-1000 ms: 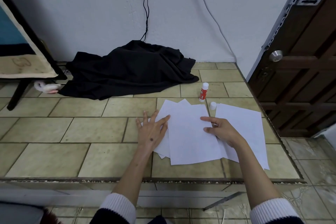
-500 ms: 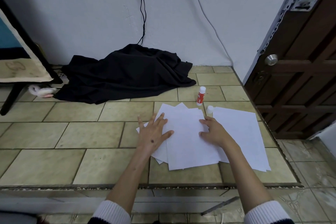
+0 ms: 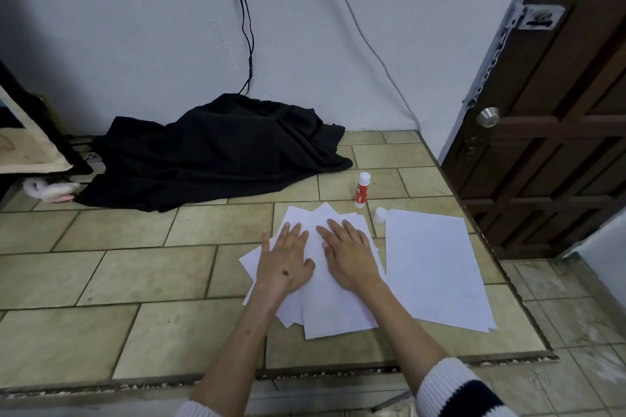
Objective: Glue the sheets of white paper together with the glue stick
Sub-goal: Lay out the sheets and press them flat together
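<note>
- Sheets of white paper (image 3: 333, 311) lie in a fanned, skewed stack on the tiled surface, which serves as the desk (image 3: 101, 281), near its front edge; a second pile of white paper (image 3: 433, 267) lies just beside it on the right, apart from it by a thin gap.
- The black cloth (image 3: 216, 152) heaped against the wall sits well away from the work and plays no part in it.
- The step in hand looks like pressing a freshly placed sheet down onto the stack. To do it well, I judge the palms should sweep from the middle out toward the edges, so that the glue bonds evenly and no wrinkle or bubble is trapped, and the corners want firm pressure.
- The left hand (image 3: 286, 261) lies flat, palm down, fingers spread, on the left part of the stack, forearm reaching in from below.
- The right hand (image 3: 349, 256) lies flat beside it, fingers loosely together and angled up-left, thumb near the left hand's thumb; neither hand grips anything.
- The glue stick (image 3: 362, 189) stands upright beyond the stack, uncapped as far as I can tell.
- Its white cap (image 3: 380, 214) rests near it, at the top left corner of the right pile.
</note>
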